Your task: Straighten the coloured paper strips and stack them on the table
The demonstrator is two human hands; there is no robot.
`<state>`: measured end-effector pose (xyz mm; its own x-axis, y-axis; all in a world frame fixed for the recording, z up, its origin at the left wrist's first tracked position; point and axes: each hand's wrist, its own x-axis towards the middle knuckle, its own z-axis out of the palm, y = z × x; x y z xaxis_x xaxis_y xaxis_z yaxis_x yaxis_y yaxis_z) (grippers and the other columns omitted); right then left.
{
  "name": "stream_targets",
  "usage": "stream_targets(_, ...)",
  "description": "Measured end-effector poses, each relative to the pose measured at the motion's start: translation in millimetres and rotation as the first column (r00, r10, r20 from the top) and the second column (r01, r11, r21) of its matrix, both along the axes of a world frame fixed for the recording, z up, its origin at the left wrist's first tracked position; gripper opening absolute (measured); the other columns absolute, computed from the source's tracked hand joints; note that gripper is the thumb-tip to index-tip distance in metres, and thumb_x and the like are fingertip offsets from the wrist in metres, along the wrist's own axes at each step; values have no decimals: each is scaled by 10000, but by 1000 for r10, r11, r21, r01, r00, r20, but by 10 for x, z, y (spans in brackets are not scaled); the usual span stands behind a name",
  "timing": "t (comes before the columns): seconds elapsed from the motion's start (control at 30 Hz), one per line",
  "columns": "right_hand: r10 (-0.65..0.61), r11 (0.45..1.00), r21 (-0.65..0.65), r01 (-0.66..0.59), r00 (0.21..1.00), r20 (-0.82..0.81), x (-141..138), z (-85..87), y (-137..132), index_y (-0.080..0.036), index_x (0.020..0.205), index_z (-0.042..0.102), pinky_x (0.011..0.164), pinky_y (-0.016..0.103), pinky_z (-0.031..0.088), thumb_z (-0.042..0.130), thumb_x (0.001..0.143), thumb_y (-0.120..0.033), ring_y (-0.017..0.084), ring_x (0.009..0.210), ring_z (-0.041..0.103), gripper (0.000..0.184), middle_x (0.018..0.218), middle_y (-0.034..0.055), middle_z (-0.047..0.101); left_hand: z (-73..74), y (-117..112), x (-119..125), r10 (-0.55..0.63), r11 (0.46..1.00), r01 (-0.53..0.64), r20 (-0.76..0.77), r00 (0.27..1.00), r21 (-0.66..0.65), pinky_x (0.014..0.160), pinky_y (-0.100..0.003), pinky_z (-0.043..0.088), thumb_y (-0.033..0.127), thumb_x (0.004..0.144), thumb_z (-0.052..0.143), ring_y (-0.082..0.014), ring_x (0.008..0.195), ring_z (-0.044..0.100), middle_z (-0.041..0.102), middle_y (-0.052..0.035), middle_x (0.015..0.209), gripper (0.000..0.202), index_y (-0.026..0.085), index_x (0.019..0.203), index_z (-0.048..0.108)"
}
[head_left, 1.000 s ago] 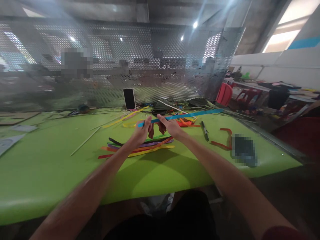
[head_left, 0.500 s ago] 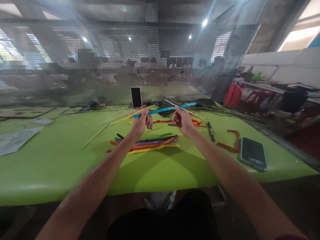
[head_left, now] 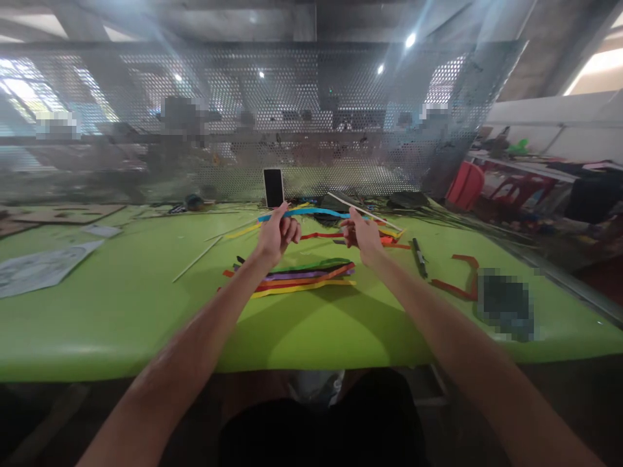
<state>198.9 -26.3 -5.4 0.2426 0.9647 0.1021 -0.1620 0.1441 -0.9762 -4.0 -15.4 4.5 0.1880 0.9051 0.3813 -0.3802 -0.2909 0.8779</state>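
Note:
A narrow blue strip is held up above the green table between my two hands, bowed gently upward in the middle. My left hand pinches it close to its left end, and a short tip sticks out past the thumb. Toward its right end my right hand is closed on it. Below the hands, several coloured strips in green, purple, orange, red and yellow lie side by side. More strips, including a red one, lie behind the hands.
A black pen and a bent red strip lie on the green table at right, beside a blurred-out dark object. A phone stands upright near the perforated metal screen. Thin sticks and printed paper are at left.
The blue strip was straight and slanted up to the right; now it arches, with its right end lower. Both hands stay closed on it. The view has shifted slightly left.

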Motion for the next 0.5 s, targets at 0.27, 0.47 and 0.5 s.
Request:
stream_targets(0.27, 146, 989, 51, -138, 955, -260, 142, 128, 15, -204, 768, 592, 340, 198, 276, 653, 915, -513, 66, 343, 343, 348, 428, -96, 394, 43, 36, -129, -70, 985, 101, -216, 974, 139, 498, -274, 462, 500, 899, 641, -110, 356, 478, 254, 49, 308, 688, 214, 374, 300)
stream_targets(0.47, 290, 956, 131, -263, 915, -279, 306, 192, 56, -210, 721, 588, 397, 196, 345, 621, 950, -364, 74, 377, 358, 278, 445, -82, 391, 58, 232, -365, 15, 993, 6, -174, 985, 121, 476, -229, 455, 434, 887, 671, -90, 404, 516, 473, 36, 423, 509, 188, 502, 446)
stream_targets(0.5, 293, 955, 137, -264, 913, -284, 329, 206, 59, -211, 714, 581, 408, 196, 362, 624, 945, -354, 76, 388, 374, 275, 455, -77, 408, 47, 277, -419, 45, 992, -24, -167, 985, 122, 473, -217, 453, 418, 885, 673, -86, 411, 525, 502, 32, 444, 480, 184, 523, 462)
